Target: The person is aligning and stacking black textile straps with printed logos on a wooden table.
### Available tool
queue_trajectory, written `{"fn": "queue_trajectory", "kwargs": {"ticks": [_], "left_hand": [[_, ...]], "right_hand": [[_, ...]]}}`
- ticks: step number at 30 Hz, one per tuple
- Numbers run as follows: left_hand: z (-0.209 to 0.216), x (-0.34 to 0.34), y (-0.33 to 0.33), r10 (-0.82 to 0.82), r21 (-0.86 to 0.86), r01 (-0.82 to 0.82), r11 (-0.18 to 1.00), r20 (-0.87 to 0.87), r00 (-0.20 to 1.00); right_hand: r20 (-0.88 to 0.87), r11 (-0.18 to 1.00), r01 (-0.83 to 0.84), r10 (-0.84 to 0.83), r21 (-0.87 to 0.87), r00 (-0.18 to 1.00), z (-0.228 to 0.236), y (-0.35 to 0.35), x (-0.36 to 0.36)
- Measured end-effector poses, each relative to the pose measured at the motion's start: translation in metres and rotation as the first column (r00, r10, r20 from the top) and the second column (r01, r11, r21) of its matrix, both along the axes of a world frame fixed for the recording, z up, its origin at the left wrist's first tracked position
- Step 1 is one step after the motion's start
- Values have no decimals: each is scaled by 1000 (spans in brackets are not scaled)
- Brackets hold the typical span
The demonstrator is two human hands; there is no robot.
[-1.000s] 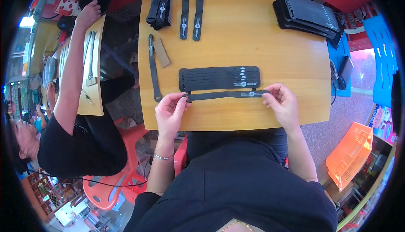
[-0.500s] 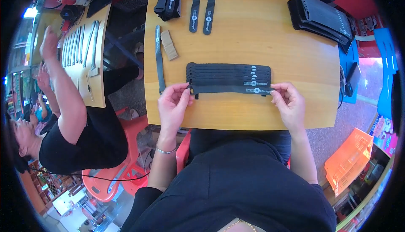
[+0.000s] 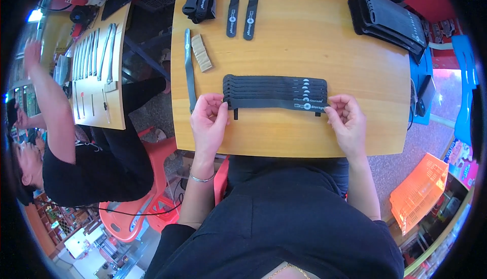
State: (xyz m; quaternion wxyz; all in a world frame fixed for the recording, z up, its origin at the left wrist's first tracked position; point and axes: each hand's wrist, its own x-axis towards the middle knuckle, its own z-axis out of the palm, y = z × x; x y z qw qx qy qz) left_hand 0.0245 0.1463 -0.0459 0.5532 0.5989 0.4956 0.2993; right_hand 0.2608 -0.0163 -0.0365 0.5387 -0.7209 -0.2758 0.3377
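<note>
A black strap [image 3: 269, 104] with white print near its right end stretches sideways between my hands. My left hand [image 3: 209, 119] pinches its left end between thumb and fingers, and my right hand [image 3: 347, 121] pinches the right end. Directly beyond it lies a row of overlapping black straps [image 3: 269, 82], each offset a little from the one before. The held strap overlaps the nearest of these. Two short black tabs stick out below its ends; what they belong to is hidden.
Beyond my left hand lie a single strap [image 3: 189, 68] and a tan folded strip [image 3: 201, 53]. Farther off are two straps [image 3: 249, 15], a dark bundle [image 3: 200, 0] and a stack of strap sets [image 3: 388, 18]. A co-worker [image 3: 96, 162] sits at another table on the left.
The strap between my hands has shifted slightly away from me, closer over the row. The co-worker's raised arm has swung left, away from their table.
</note>
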Motion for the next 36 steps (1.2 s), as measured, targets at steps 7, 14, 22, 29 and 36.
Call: {"fn": "queue_trajectory", "kwargs": {"ticks": [7, 14, 22, 29, 36], "left_hand": [[1, 1, 3, 6, -38, -7, 999, -32, 999], [-2, 0, 4, -2, -15, 2, 1000, -54, 999], [-3, 2, 4, -21, 10, 22, 1000, -81, 997], [-2, 4, 3, -29, 23, 31, 999, -82, 996], [-4, 0, 4, -23, 21, 24, 999, -71, 997]], "right_hand": [[12, 1000, -5, 5, 1, 1000, -2, 1, 0], [6, 1000, -2, 2, 10, 1000, -3, 1, 0], [7, 1000, 9, -9, 6, 1000, -2, 2, 0], [36, 1000, 11, -11, -9, 999, -3, 2, 0], [94, 999, -9, 13, -44, 995, -2, 5, -1]]}}
